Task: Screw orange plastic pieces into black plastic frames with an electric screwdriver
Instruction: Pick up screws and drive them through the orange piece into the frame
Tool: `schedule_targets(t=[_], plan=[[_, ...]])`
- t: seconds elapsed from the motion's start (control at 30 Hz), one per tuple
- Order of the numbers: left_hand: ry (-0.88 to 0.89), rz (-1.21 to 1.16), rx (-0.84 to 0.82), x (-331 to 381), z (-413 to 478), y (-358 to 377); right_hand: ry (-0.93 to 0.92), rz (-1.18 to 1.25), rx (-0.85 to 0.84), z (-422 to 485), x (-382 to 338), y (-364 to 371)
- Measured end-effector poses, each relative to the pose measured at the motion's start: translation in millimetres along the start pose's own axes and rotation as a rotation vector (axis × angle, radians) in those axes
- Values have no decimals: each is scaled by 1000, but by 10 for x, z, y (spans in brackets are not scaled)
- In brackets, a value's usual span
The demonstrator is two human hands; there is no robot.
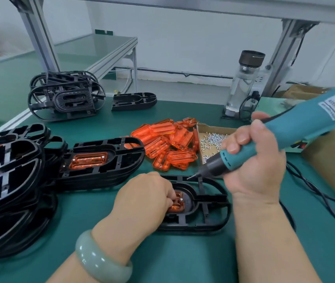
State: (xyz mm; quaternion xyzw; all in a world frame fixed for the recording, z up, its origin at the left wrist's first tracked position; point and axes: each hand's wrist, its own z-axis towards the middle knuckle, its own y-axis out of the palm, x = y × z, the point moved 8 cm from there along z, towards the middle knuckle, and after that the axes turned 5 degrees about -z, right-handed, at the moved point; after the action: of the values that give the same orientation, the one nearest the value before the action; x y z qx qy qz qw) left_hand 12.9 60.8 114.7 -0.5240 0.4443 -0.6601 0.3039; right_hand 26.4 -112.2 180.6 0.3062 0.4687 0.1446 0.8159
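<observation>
1. Both hands are busy: my left hand [144, 199] curls its fingers down onto the piece [178, 203], pinching it in place
2. That piece sits in the middle well of the frame [210, 209], which lies flat on the mat [183, 254], near centre
3. My right hand [252, 160] is wrapped round the driver [305, 123], which is tilted, its bit [192, 177] over the frame's far edge; I cannot tell whether it touches
4. Left of the frame I see a stack [93, 160] of frames with orange pieces fitted
5. Beyond it lies a heap [166, 141] of loose orange pieces, with a box [211, 139] of screws just right of the heap
6. Bare black frames [66, 97] sit far left; a bottle [244, 78] stands far right
</observation>
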Motion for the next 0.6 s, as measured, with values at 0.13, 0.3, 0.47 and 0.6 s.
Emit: schedule_targets(t=[0.13,0.3,0.47,0.6], plan=[[21,35,37,35,6,-65,52,45,222,68,43,-281],[46,-5,110,153,77,-269,55,102,371,101,7,-463],[150,-172,150,469,490,-306,20,191,525,92,-77,-613],[197,-122,54,664,916,-101,25,225,570,91,-95,-666]])
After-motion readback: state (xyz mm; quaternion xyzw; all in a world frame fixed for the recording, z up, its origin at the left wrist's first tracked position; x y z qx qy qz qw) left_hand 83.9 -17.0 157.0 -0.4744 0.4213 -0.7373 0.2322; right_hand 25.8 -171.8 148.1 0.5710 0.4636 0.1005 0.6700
